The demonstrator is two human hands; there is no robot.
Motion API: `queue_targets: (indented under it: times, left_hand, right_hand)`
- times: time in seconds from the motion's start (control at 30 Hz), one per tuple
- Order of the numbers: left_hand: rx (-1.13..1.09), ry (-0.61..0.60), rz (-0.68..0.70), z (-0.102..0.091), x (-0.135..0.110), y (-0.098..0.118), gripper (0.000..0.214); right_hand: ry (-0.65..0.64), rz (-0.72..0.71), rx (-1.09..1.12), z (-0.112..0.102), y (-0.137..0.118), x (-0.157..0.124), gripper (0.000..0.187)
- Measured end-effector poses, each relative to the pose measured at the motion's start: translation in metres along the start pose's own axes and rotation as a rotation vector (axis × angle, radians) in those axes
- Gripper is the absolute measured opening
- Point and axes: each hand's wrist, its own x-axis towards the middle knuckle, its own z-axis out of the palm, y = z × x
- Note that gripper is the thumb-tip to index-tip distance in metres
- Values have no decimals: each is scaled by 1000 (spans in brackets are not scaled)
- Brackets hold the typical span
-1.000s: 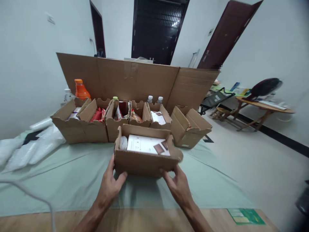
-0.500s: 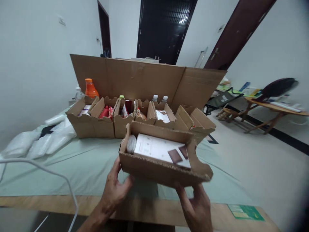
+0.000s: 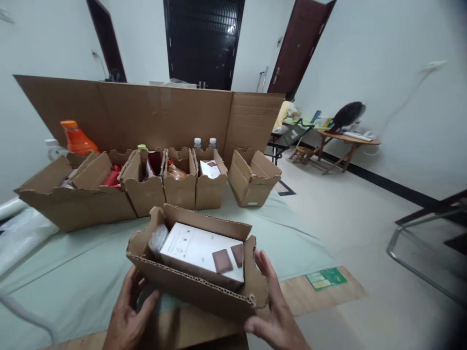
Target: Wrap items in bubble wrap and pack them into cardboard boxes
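Observation:
An open cardboard box (image 3: 189, 289) is held up above the near table edge, tilted toward me. My left hand (image 3: 127, 318) grips its left end and my right hand (image 3: 272, 311) cups its right end, thumb against the side wall. Inside lie a flat white carton with two brown squares (image 3: 202, 253) and a clear plastic-wrapped roll (image 3: 157, 239) at the left.
A row of open cardboard boxes (image 3: 142, 189) holding snacks and bottles stands on the green-covered table (image 3: 73, 272), backed by a tall cardboard sheet (image 3: 153, 114). An orange bottle (image 3: 75, 138) sits far left. A separate box (image 3: 253, 177) is at the right. A low wooden table (image 3: 346, 141) and metal frame (image 3: 423, 243) stand on the floor.
Both hands lifted the box off the table and drew it toward me. The view swung right and back, so the row of boxes now sits further left.

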Motion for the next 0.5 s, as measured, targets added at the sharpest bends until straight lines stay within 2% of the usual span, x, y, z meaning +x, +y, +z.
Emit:
queue_targets:
  times: [0.07,0.13,0.23,0.37,0.5]
  left_hand:
    - [8,6,-26,-5,-1,-7,84]
    - [22,36,-33,-6,-2,-8,87]
    - [45,71,-21,7,-2,-1,86]
    - [77,35,45,47,5,10,82]
    - [127,-137,112,91,16,16,76]
  right_hand:
    - [-140,-27,100,-9,-1,25,131]
    - [-245,-35,148,-10,-1,45,143]
    - [-322,-67,196,-8,1,55,146]
    - [-213,-80,176,-26,13,41,131]
    - [-24,43,92,-54,37,14,130]
